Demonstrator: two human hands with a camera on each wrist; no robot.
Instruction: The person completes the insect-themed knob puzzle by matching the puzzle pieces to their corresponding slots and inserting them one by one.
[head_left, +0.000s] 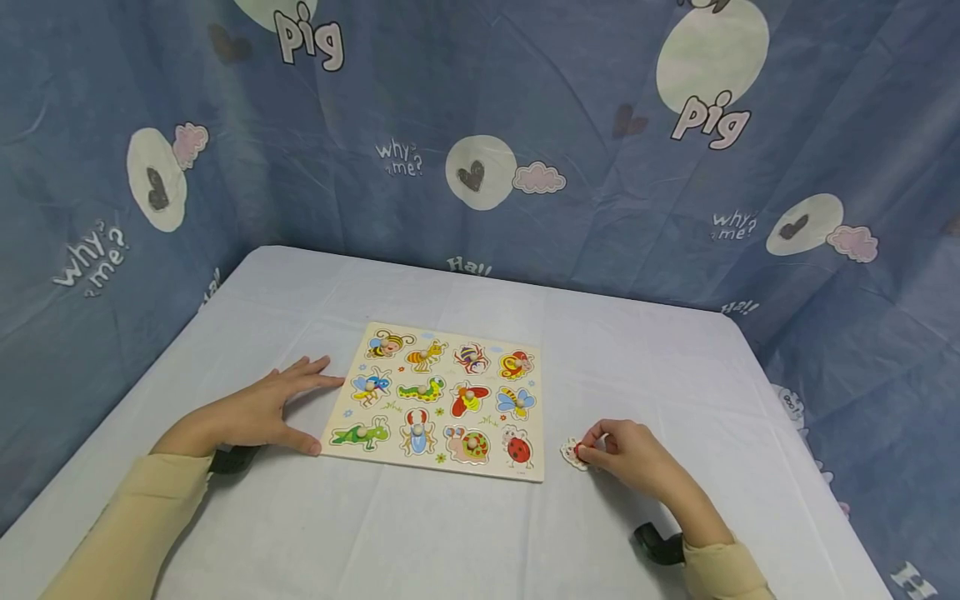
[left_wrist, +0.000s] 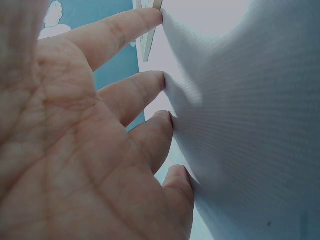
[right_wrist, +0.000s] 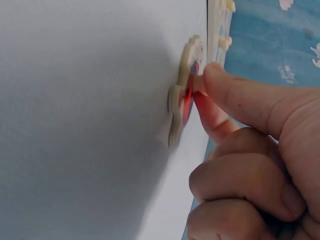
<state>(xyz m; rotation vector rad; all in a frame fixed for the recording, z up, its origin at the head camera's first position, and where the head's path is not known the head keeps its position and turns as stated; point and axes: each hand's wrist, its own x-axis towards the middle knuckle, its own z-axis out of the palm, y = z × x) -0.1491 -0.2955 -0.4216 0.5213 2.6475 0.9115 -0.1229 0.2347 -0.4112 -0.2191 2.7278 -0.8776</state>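
My right hand (head_left: 630, 454) pinches a wooden ladybug puzzle piece (right_wrist: 175, 100) between thumb and index finger, its other fingers curled into the palm. The piece, red with a pale scalloped edge, is just right of the puzzle board (head_left: 450, 462) and close over the white cloth. Spread fingers of my left hand (head_left: 258, 408) rest on the cloth, with the thumb at the board's near-left corner and the index finger by its left edge. Colourful insects fill the board in rows, most with a small knob; the ladybug picture (head_left: 517, 447) at the near-right corner shows no knob.
A white cloth covers the table (head_left: 442, 542), and the board lies flat near its middle. Behind and at both sides hangs a blue printed curtain (head_left: 480, 83). Dark wrist straps (head_left: 660, 546) sit near the sleeve cuffs.
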